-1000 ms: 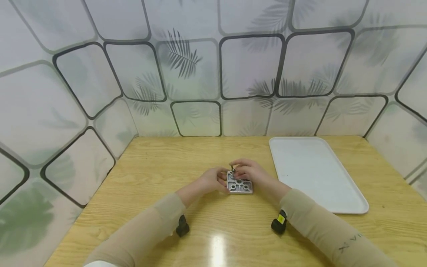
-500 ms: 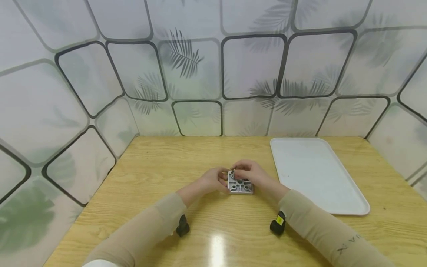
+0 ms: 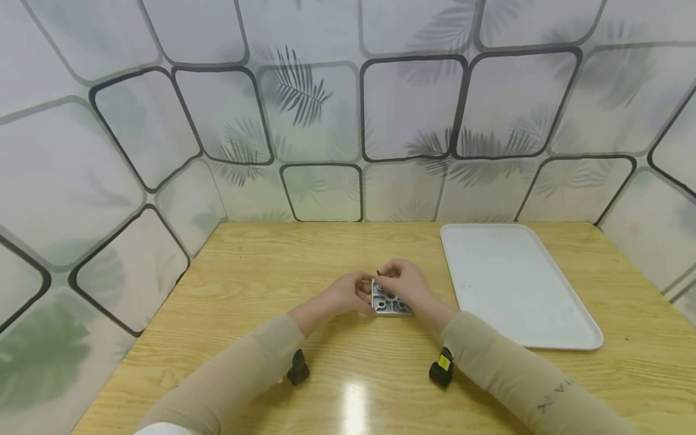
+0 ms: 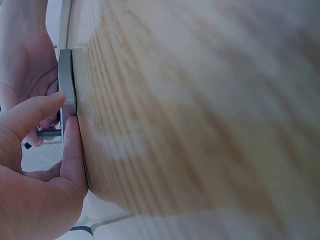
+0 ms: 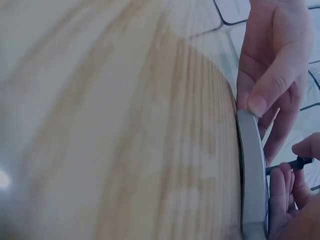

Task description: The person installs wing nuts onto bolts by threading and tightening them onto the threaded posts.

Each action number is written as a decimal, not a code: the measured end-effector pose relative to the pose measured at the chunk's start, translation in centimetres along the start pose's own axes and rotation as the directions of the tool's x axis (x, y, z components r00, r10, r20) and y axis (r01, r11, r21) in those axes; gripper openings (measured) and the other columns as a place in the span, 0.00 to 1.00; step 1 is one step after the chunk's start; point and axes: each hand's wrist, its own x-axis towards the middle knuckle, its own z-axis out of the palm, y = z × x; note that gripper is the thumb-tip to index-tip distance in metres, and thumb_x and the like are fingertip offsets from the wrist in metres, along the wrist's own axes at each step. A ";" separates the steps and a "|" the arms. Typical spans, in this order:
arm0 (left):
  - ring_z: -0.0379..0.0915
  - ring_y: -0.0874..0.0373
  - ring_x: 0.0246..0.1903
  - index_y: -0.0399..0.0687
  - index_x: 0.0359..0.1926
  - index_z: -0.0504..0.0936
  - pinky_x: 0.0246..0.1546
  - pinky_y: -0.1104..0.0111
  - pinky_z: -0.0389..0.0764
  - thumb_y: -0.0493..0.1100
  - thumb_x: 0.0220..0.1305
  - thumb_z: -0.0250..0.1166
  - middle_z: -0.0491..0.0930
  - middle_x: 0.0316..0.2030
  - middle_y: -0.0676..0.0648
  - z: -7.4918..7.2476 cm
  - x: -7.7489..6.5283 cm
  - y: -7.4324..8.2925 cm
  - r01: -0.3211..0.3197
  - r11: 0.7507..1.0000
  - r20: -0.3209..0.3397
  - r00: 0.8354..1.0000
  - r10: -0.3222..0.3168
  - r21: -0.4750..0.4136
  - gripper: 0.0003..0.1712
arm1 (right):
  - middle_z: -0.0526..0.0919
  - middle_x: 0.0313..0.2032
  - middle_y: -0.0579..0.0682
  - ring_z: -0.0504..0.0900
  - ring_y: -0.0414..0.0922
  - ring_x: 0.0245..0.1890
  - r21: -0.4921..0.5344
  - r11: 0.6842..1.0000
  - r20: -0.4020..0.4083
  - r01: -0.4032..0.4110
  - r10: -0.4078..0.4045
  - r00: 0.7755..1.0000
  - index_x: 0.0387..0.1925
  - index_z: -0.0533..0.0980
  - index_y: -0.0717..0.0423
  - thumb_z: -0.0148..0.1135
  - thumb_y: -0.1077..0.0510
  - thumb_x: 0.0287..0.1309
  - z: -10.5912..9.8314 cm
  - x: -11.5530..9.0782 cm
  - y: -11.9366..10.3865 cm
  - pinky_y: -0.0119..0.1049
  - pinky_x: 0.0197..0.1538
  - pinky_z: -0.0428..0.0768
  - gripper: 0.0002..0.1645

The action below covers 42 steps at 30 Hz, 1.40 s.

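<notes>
- Gripping the left edge of a metal plate, the left hand is sitting just right of centre in the head view, thumb and fingers closed about the edge.
- The plate is lying on the wooden table, below and right of the frame's centre, its ribbed face with ringed holes facing up.
- At the plate's upper left corner, a dark threaded bolt is standing roughly upright, its shaft reaching the plate; the fingers are hiding whether it is sitting in a hole.
- Just to the right, the right hand is pinching the bolt between thumb and fingers and covering the plate's upper right part.
- The step in hand is apparently fitting or turning the bolt at that corner; the next move is probably calling for a steady plate, an upright bolt and a light fingertip twist.
- On the right of the frame, a white tray is resting on the table, its lower left edge passing behind the right sleeve.
</notes>
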 end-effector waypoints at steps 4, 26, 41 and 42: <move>0.83 0.55 0.46 0.35 0.75 0.69 0.47 0.70 0.85 0.27 0.54 0.78 0.82 0.57 0.37 0.0 -0.1 0.0 0.006 1.000 0.006 1.000 -0.006 -0.008 0.48 | 0.84 0.35 0.51 0.78 0.43 0.35 -0.026 1.000 -0.016 -0.016 0.016 1.000 0.40 0.82 0.59 0.73 0.57 0.63 0.2 -0.4 -0.4 0.30 0.38 0.75 0.11; 0.85 0.52 0.47 0.33 0.75 0.67 0.52 0.67 0.86 0.26 0.52 0.78 0.82 0.59 0.34 0.0 0.3 0.0 -0.005 1.000 0.008 1.000 0.005 -0.005 0.49 | 0.81 0.61 0.70 0.84 0.35 0.42 0.214 0.977 0.350 0.008 -0.084 0.933 0.69 0.72 0.73 0.51 0.64 0.73 -2.8 0.4 0.4 0.29 0.52 0.85 0.28; 0.83 0.54 0.45 0.34 0.75 0.69 0.49 0.70 0.85 0.26 0.53 0.78 0.83 0.57 0.36 0.0 0.2 0.1 0.010 1.000 0.006 1.000 -0.010 -0.013 0.48 | 0.84 0.58 0.61 0.82 0.42 0.50 0.146 0.989 0.281 0.019 -0.060 0.958 0.60 0.79 0.66 0.62 0.59 0.72 -2.4 -0.3 0.4 0.34 0.58 0.81 0.20; 0.83 0.54 0.45 0.34 0.75 0.69 0.49 0.69 0.85 0.27 0.53 0.78 0.83 0.57 0.36 0.0 0.2 0.0 0.013 1.000 0.005 1.000 -0.013 -0.011 0.48 | 0.85 0.56 0.60 0.83 0.42 0.50 0.140 0.990 0.270 0.016 -0.054 0.961 0.59 0.79 0.66 0.62 0.59 0.72 -2.3 -0.3 0.3 0.33 0.57 0.81 0.19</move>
